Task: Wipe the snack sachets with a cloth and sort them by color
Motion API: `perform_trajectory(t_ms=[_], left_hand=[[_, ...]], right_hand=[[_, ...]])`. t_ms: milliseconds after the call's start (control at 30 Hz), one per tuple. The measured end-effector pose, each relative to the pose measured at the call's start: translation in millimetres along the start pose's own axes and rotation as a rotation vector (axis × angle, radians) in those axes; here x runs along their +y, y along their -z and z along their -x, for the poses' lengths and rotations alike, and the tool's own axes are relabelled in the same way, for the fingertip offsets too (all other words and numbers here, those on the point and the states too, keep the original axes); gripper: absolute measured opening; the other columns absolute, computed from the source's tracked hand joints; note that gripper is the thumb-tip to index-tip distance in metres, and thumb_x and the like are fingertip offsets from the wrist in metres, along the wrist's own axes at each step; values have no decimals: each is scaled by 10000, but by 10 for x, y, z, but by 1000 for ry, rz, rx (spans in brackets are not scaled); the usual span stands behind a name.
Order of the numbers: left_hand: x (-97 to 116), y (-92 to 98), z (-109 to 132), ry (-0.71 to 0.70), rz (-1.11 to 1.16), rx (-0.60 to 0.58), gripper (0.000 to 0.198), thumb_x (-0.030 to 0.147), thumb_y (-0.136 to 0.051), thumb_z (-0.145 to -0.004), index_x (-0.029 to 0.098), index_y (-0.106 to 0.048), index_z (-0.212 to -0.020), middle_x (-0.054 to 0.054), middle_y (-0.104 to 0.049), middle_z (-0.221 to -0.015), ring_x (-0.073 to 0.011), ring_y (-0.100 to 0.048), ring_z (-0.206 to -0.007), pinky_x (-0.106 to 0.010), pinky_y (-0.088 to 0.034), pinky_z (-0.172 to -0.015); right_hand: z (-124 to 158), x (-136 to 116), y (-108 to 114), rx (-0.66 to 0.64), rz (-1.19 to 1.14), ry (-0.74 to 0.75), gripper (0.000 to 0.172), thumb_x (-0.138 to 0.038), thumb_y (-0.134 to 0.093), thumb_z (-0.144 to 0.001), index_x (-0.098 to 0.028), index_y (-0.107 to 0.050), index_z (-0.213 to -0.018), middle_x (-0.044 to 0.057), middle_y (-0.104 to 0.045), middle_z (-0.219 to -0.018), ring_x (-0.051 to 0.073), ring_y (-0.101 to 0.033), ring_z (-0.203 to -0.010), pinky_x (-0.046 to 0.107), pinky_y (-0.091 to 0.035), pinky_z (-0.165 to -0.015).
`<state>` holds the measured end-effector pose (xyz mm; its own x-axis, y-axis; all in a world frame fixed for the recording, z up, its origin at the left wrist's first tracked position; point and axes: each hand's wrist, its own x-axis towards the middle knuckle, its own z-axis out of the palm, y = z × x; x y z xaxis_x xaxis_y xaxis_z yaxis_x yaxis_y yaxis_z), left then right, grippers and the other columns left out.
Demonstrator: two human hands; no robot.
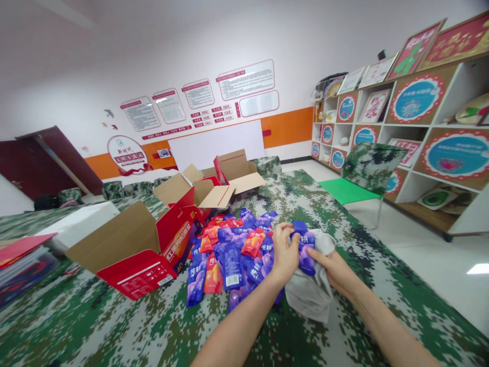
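Observation:
My left hand (284,252) is closed around the top of a purple snack pouch (305,252) near the middle of the table. My right hand (336,272) grips a grey-white cloth (311,295) and presses it against the same pouch from the right. Just left of my hands lies a heap of several purple and red-orange pouches (229,255).
The table has a camouflage cover (114,326). A tipped red-and-brown carton (133,244) lies at the left, with open cartons (214,186) behind the heap. Papers and a white box (78,224) sit far left. A camouflage chair (369,171) and display shelves (420,127) stand at the right.

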<state>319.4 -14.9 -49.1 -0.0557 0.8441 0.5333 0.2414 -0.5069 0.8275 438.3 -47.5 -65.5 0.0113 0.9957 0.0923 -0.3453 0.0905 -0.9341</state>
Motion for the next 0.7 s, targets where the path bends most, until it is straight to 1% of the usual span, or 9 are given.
perform_trajectory(t_ms=[100, 167, 300, 367, 433, 500, 567, 633, 700], left_hand=[[55, 33, 3, -21, -55, 22, 81, 178, -495, -797, 188, -575, -789, -50, -519, -1027, -163, -474, -1022, -335, -345, -917], [61, 45, -2, -18, -68, 33, 92, 171, -490, -797, 190, -580, -797, -51, -526, -1023, -166, -478, -1016, -340, -346, -916], [15, 43, -25, 6, -48, 45, 89, 188, -497, -792, 182, -584, -775, -55, -534, -1015, -166, -488, -998, -324, -356, -899], [-23, 48, -49, 22, -15, 52, 94, 209, -498, -794, 176, -583, -774, -55, -540, -1009, -161, -493, -984, -305, -362, -885], [-65, 87, -98, 71, 37, 82, 121, 248, -479, -810, 174, -575, -805, -49, -557, -955, -152, -507, -932, -286, -373, -853], [-106, 173, -183, 148, 92, 150, 167, 303, -457, -825, 175, -561, -846, -35, -565, -868, -142, -516, -850, -266, -385, -797], [-138, 299, -296, 210, 145, 236, 205, 353, -456, -822, 175, -550, -864, -18, -555, -799, -130, -505, -774, -243, -385, -739], [-152, 434, -412, 233, 194, 291, 217, 375, -477, -806, 172, -543, -843, 0, -534, -755, -113, -481, -716, -220, -376, -697], [-135, 553, -503, 267, 257, 303, 213, 376, -493, -794, 168, -532, -812, 23, -502, -709, -91, -448, -657, -200, -365, -656]], right_hand=[[-6, 9, -36, 8, 18, -3, 508, -349, -664, -690, -269, -502, -1165, 46, -573, -1206, 230, -469, -1173, 419, -335, -1008], [-13, 9, -65, 23, 24, -6, 522, -365, -682, -669, -261, -512, -1152, 52, -578, -1198, 235, -481, -1160, 422, -349, -997], [-44, 44, -87, 107, 27, -43, 557, -445, -717, -594, -242, -543, -1082, 66, -633, -1100, 257, -565, -1046, 457, -385, -952], [-45, 70, -84, 156, 88, -42, 521, -488, -697, -598, -234, -560, -1032, 61, -652, -1053, 255, -584, -1008, 457, -396, -939], [-19, 78, -89, 161, 182, -33, 460, -504, -658, -637, -221, -580, -991, 57, -657, -1041, 250, -574, -1020, 444, -385, -952], [27, 54, -109, 112, 258, -59, 410, -489, -636, -669, -202, -603, -960, 58, -666, -1018, 251, -574, -1018, 436, -379, -960], [83, -6, -145, 81, 257, -115, 378, -450, -643, -678, -190, -615, -950, 61, -678, -989, 254, -595, -985, 428, -406, -939], [149, -102, -202, 112, 176, -178, 346, -413, -656, -674, -191, -620, -936, 66, -691, -955, 258, -624, -931, 414, -464, -874], [237, -214, -296, 123, 67, -249, 320, -387, -657, -677, -196, -621, -931, 76, -698, -931, 263, -647, -873, 399, -514, -789]])
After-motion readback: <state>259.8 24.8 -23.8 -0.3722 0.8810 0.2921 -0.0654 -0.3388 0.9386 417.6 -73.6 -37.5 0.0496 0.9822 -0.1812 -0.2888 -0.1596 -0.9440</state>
